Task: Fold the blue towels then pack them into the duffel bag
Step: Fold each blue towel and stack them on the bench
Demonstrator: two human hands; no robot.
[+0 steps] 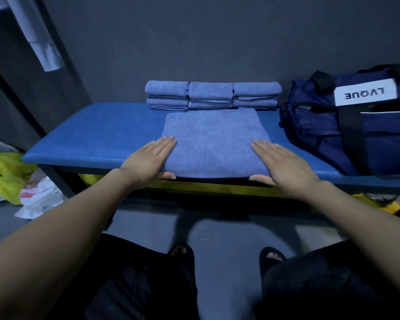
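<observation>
- Towel (214, 144) lies partly folded at the table's (97, 137) front edge.
- Left hand (148, 159) and right hand (284, 163) press flat on its sides, fingers straight.
- Behind the towel: folded stacks (213, 94).
- Right of the towel: bag (346, 125); packing apparently not begun.

There is one view only — a wide-angle head camera looking forward and down from above the person's own forearms, which enter from the lower corners of the frame. It sits close over the blue padded bench (97, 135), facing the dark grey wall behind it — straight lines bow toward the edges. At the bottom centre it catches the floor and the person's feet.
</observation>
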